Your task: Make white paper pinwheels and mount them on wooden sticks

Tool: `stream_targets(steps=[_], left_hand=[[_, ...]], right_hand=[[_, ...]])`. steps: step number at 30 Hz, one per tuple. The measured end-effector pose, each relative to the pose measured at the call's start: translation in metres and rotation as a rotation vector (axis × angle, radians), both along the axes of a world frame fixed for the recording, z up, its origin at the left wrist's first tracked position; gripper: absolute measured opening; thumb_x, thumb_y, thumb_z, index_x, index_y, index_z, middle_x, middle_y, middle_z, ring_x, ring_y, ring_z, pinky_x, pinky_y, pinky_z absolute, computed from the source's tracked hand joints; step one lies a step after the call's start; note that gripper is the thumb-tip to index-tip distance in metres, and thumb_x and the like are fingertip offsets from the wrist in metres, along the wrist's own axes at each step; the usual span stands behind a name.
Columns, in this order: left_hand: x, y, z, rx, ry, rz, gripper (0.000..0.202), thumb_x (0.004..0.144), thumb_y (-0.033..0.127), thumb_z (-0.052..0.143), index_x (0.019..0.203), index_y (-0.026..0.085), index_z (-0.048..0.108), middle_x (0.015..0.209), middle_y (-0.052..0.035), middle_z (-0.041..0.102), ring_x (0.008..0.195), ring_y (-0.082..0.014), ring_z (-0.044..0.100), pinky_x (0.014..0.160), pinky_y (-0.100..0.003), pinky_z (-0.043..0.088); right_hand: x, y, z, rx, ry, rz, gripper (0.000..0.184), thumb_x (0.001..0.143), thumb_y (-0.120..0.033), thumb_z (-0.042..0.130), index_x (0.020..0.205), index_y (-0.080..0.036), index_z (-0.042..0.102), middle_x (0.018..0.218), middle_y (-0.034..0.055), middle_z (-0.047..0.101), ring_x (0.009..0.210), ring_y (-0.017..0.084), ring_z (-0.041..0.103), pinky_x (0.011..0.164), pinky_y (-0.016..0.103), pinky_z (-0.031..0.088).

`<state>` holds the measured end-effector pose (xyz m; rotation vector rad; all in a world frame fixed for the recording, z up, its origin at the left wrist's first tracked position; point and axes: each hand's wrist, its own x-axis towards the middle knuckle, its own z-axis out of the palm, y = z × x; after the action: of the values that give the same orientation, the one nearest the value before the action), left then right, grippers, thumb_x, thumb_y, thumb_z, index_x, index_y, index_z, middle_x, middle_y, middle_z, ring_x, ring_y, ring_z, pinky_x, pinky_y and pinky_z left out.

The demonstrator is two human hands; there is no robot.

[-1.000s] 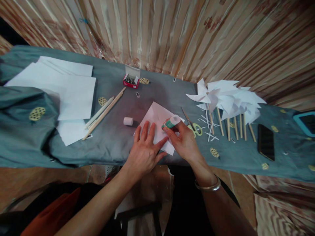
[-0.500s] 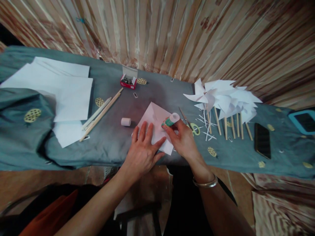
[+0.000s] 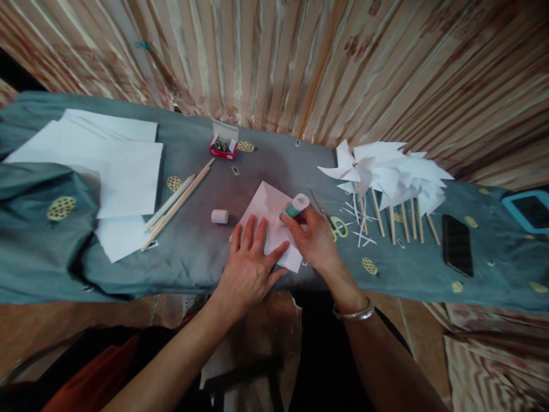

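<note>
A white paper square [image 3: 268,209] lies on the grey-green cloth in front of me. My left hand [image 3: 250,263] rests flat on its near left part with the fingers spread. My right hand [image 3: 315,237] is closed around a green glue stick [image 3: 295,206], whose lower end touches the paper near its middle. The stick's white cap [image 3: 219,216] lies on the cloth just left of the paper.
Finished white paper pinwheels [image 3: 386,174] on wooden sticks lie at the right, with green-handled scissors [image 3: 334,223] and paper scraps beside them. A black phone [image 3: 457,245] lies further right. White sheets [image 3: 107,166], wooden sticks [image 3: 178,203] and a red box of pins [image 3: 223,147] are to the left.
My right hand has slid the glue stick slightly left and further across the paper. My left hand has stayed flat on the sheet.
</note>
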<state>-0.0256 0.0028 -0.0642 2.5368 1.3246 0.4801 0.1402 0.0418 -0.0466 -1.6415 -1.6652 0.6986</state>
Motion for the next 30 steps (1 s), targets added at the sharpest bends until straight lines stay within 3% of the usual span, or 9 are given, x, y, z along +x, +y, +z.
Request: stream_targets(steps=[7, 12, 14, 18, 21, 25, 30], left_hand=[[0.0, 0.0, -0.001, -0.01, 0.008, 0.005, 0.048, 0.084, 0.049, 0.059, 0.129, 0.032, 0.058, 0.151, -0.016, 0.036, 0.141, -0.0454, 0.024, 0.108, -0.066, 0.024], [0.0, 0.001, -0.001, 0.009, 0.008, 0.003, 0.049, 0.083, 0.049, 0.061, 0.129, 0.034, 0.058, 0.15, -0.0151, 0.038, 0.14, -0.0452, 0.025, 0.107, -0.067, 0.026], [0.0, 0.001, -0.002, 0.016, 0.009, 0.006, 0.049, 0.083, 0.049, 0.062, 0.129, 0.034, 0.058, 0.148, -0.0155, 0.04, 0.139, -0.0457, 0.026, 0.106, -0.067, 0.027], [0.0, 0.001, -0.002, 0.032, 0.013, 0.013, 0.047, 0.082, 0.048, 0.062, 0.127, 0.035, 0.06, 0.147, -0.0153, 0.042, 0.139, -0.0452, 0.028, 0.105, -0.067, 0.029], [-0.001, 0.0, -0.002, 0.041, 0.014, 0.016, 0.046, 0.083, 0.047, 0.062, 0.127, 0.034, 0.06, 0.147, -0.0155, 0.041, 0.139, -0.0446, 0.028, 0.106, -0.066, 0.029], [-0.001, 0.0, -0.001, 0.065, 0.017, 0.019, 0.05, 0.084, 0.046, 0.061, 0.132, 0.033, 0.055, 0.148, -0.0167, 0.041, 0.14, -0.0437, 0.028, 0.107, -0.064, 0.029], [-0.001, 0.0, -0.002, 0.088, 0.024, 0.032, 0.052, 0.085, 0.043, 0.061, 0.133, 0.026, 0.054, 0.147, -0.0214, 0.04, 0.139, -0.0434, 0.029, 0.106, -0.064, 0.03]], right_hand=[[-0.004, 0.001, 0.001, -0.004, -0.028, 0.001, 0.022, 0.087, -0.037, 0.056, 0.099, -0.019, 0.06, 0.086, 0.0068, 0.072, 0.077, 0.022, 0.068, 0.075, 0.038, 0.053], [-0.005, 0.005, -0.005, -0.042, 0.085, -0.001, 0.019, 0.085, -0.036, 0.059, 0.096, -0.02, 0.061, 0.089, 0.0056, 0.072, 0.082, 0.021, 0.068, 0.078, 0.037, 0.052], [-0.006, 0.008, -0.007, -0.076, 0.227, -0.031, 0.02, 0.081, -0.037, 0.063, 0.093, -0.021, 0.062, 0.087, 0.0045, 0.072, 0.082, 0.021, 0.068, 0.078, 0.036, 0.052], [-0.008, 0.015, -0.004, -0.168, 0.787, -0.143, 0.027, 0.07, -0.041, 0.075, 0.084, -0.02, 0.066, 0.078, 0.0004, 0.07, 0.07, 0.015, 0.063, 0.069, 0.028, 0.051], [-0.006, 0.017, 0.004, -0.215, 1.09, -0.206, 0.03, 0.065, -0.039, 0.08, 0.085, -0.02, 0.069, 0.077, -0.0016, 0.069, 0.061, 0.009, 0.058, 0.06, 0.022, 0.05], [0.0, 0.018, 0.011, -0.294, 1.334, -0.235, 0.026, 0.063, -0.028, 0.083, 0.084, -0.018, 0.07, 0.074, -0.0013, 0.071, 0.055, 0.006, 0.056, 0.052, 0.016, 0.047], [0.005, 0.016, 0.016, -0.373, 1.482, -0.225, 0.016, 0.066, -0.024, 0.08, 0.073, -0.015, 0.069, 0.068, 0.0011, 0.073, 0.052, 0.006, 0.059, 0.051, 0.014, 0.05]])
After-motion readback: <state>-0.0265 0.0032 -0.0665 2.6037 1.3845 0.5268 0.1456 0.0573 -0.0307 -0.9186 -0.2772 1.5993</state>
